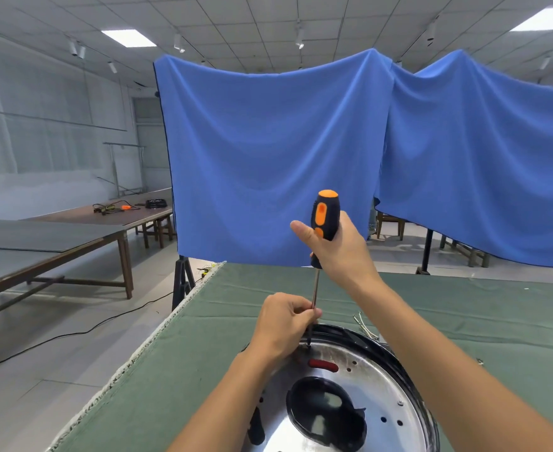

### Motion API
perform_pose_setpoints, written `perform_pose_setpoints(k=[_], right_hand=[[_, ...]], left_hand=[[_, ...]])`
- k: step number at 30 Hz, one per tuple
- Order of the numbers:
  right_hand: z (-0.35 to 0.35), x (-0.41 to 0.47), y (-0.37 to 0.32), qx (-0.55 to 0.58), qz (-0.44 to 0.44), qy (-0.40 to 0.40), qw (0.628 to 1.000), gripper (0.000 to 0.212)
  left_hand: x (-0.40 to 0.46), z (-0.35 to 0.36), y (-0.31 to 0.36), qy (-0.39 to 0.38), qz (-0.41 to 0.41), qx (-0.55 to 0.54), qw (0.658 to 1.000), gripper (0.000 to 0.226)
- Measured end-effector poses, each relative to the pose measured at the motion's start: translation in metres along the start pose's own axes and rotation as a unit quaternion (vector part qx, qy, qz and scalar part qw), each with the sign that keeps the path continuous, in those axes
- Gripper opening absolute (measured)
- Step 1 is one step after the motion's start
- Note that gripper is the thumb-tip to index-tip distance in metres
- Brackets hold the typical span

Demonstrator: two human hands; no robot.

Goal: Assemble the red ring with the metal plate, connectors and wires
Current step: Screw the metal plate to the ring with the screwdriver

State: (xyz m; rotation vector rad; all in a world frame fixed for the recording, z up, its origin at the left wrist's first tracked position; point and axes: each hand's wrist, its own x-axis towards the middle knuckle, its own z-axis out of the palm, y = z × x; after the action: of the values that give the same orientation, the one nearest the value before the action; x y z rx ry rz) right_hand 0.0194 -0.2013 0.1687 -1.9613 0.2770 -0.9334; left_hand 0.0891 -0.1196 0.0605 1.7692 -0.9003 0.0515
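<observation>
A round shiny metal plate (369, 383) with a dark centre hole lies on the green-covered table (464, 308), ringed by a black rim. A bit of the red ring (322, 365) shows through a slot near the plate's far edge. My right hand (340, 249) grips the black-and-orange handle of a screwdriver (324, 216), held upright. Its tip stands on the plate's far edge just beyond the red slot. My left hand (285, 324) pinches the screwdriver's shaft low down and rests at the plate's rim. Thin loose wires (363, 324) lie just beyond the plate.
A blue cloth (268, 151) hangs as a screen behind the table. Long wooden tables (73, 243) with cables and small tools stand at the left. A black cable (73, 334) runs over the floor. The table's left edge runs diagonally near my left arm.
</observation>
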Motion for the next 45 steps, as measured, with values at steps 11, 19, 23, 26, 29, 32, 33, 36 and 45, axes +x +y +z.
perform_pose_setpoints(k=[11,19,23,26,29,32,33,36,45], right_hand=[[-0.001,0.001,0.009,0.017,-0.021,0.0,1.0,0.028],[0.002,-0.002,0.006,0.026,-0.017,0.002,1.0,0.021],[-0.003,0.002,0.003,0.041,-0.035,-0.031,0.998,0.016],[-0.003,0.0,0.004,-0.067,-0.015,0.058,0.996,0.047],[-0.005,-0.005,0.006,-0.119,-0.01,0.1,0.988,0.057],[-0.009,-0.005,0.006,-0.049,-0.04,0.003,0.998,0.031],[-0.009,-0.004,0.006,-0.028,-0.046,-0.03,0.998,0.021],[-0.012,0.0,0.005,-0.029,-0.046,-0.021,0.998,0.017],[-0.013,-0.005,0.002,-0.011,0.001,-0.034,0.999,0.03]], left_hand=[[-0.004,-0.003,-0.006,-0.054,0.011,0.07,0.996,0.016],[-0.005,-0.002,-0.008,-0.056,0.025,0.112,0.992,0.018],[-0.006,-0.003,-0.009,-0.061,0.022,0.114,0.991,0.017],[-0.008,-0.002,-0.008,-0.074,0.035,0.148,0.986,0.018],[-0.009,0.0,-0.006,-0.089,0.051,0.197,0.975,0.022],[-0.007,0.001,-0.009,-0.087,0.042,0.199,0.975,0.022],[-0.007,0.0,-0.009,-0.086,0.038,0.194,0.976,0.021],[-0.007,-0.001,-0.01,-0.09,0.033,0.186,0.978,0.02],[-0.009,0.0,-0.008,-0.106,0.029,0.192,0.975,0.02]])
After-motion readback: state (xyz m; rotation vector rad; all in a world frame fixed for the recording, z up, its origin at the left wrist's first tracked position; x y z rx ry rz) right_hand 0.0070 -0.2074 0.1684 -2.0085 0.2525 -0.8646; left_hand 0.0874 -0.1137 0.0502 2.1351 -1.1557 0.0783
